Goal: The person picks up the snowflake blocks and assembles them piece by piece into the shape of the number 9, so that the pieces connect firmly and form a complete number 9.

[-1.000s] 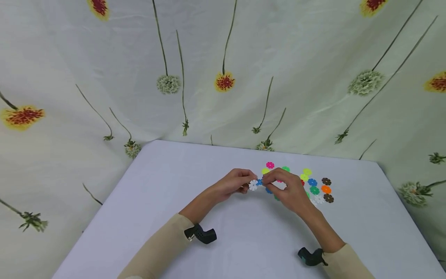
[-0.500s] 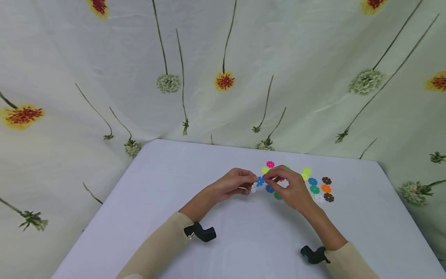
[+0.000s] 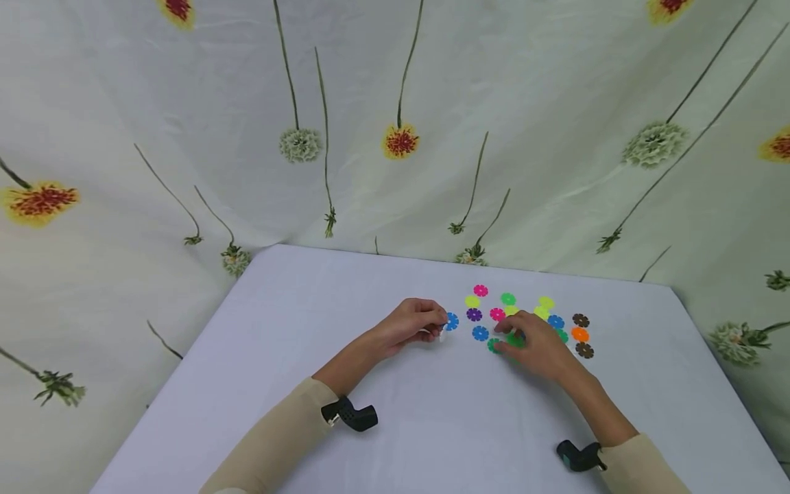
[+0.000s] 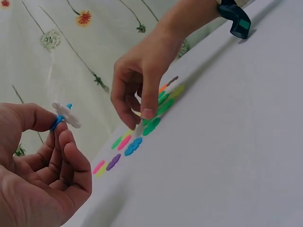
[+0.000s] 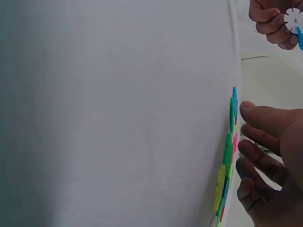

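Note:
My left hand (image 3: 410, 326) pinches a blue notched plastic disc (image 3: 452, 321) between thumb and fingertips. Slotted across it is a white notched disc (image 4: 66, 115), the two standing at an angle to each other; in the head view the white one shows nearly edge-on. To the right, my right hand (image 3: 535, 344) hovers low over the loose discs, thumb and fingers apart and nothing gripped between them. Close under its thumb lies a green disc (image 3: 494, 345), with another blue disc (image 3: 480, 333) just left of the fingertips.
Several more discs lie flat on the white table (image 3: 382, 425): a purple one (image 3: 474, 314), pink ones (image 3: 481, 291), yellow ones (image 3: 546, 302), an orange one (image 3: 580, 334) and brown ones (image 3: 584, 350). A flower-printed cloth (image 3: 345, 192) hangs behind the table's far edge.
My right hand has left the joined discs and moved right over the loose ones, its fingers spreading. The left hand stays nearly in place, with the white disc turned more edge-on.

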Available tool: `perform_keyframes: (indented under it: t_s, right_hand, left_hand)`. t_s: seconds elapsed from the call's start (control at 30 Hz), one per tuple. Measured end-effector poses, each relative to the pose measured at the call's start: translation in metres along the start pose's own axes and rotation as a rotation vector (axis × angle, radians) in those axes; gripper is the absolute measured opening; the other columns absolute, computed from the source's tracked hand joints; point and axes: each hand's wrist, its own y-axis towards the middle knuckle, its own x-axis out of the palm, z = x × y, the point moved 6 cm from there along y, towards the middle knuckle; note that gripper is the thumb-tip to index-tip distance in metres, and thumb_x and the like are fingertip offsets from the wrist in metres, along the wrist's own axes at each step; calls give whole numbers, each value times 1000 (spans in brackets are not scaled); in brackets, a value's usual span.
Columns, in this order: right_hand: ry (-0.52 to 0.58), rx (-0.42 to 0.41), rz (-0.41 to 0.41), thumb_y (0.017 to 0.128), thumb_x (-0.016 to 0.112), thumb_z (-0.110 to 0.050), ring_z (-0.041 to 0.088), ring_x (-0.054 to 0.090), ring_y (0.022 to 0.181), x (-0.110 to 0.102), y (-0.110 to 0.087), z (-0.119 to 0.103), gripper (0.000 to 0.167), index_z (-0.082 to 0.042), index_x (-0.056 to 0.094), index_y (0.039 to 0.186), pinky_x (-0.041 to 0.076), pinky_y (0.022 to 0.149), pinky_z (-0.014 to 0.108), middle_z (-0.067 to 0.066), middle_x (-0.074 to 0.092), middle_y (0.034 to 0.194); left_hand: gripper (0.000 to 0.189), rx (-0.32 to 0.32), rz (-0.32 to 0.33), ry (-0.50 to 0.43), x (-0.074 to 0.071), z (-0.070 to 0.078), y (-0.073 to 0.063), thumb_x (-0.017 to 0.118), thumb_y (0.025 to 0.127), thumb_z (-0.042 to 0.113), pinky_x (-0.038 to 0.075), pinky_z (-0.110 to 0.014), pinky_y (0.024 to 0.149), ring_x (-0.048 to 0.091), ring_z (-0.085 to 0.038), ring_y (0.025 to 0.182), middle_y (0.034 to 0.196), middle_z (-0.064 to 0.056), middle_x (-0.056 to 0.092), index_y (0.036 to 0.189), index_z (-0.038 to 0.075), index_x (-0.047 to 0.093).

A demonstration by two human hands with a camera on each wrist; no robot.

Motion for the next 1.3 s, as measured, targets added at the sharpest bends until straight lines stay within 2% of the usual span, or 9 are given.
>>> perform_keyframes:
  t_s: [0.3,0.4,0.57,0.7,0.87,1.0,1.17,1.3]
  right_hand:
    - [-23,13,-48,92,84,-28,23,59,105,6,4,3,20,-15,75,106,54,87,40,4,69,109]
    - [6,10,-62,92,85,-24,20,59,99,6,6,2,21,-14,71,105,54,85,34,2,69,104]
    - [99,-42,-64,93,83,-13,13,63,89,4,5,-2,19,-14,67,103,56,80,22,-3,70,92]
    - [145,-74,-15,94,82,-8,13,65,87,0,5,-7,18,-14,68,103,56,79,19,-3,71,92]
    - [215,-100,51,96,80,-9,15,71,92,-5,5,-15,17,-14,69,108,59,83,18,-2,74,98]
    - [275,-130,111,98,79,-10,16,74,96,-8,5,-24,18,-15,68,112,61,88,21,-1,76,102]
    - [298,-172,195,97,80,-11,14,74,93,-16,3,-41,20,-15,69,113,62,87,24,-3,78,99]
    - [307,-207,209,96,81,-10,13,75,91,-19,1,-53,21,-15,69,113,63,86,28,-3,79,98]
  left_hand:
    - [17,38,44,14,-2,5,-1,67,104,18,56,-21,74,60,-13,79,87,-1,65,109,2,69]
    - [17,43,41,12,-1,5,-1,67,104,18,56,-22,74,59,-13,79,87,-1,65,109,2,69]
    - [15,44,34,16,1,4,-1,67,103,17,55,-21,73,59,-12,78,87,0,65,108,3,69]
    - [15,39,33,19,2,3,-1,67,103,16,55,-21,72,59,-12,77,86,0,65,108,3,69]
    - [15,33,33,25,3,3,-2,67,104,16,55,-21,73,59,-12,77,85,0,66,108,3,70]
    - [18,33,36,28,4,4,-3,67,104,16,55,-22,73,58,-12,76,85,0,65,111,1,70]
    - [21,42,39,34,6,5,-3,68,103,16,56,-21,73,59,-12,76,85,0,66,113,-2,71]
    - [22,54,44,40,9,5,-2,69,103,17,56,-21,72,60,-12,76,85,1,66,113,-2,72]
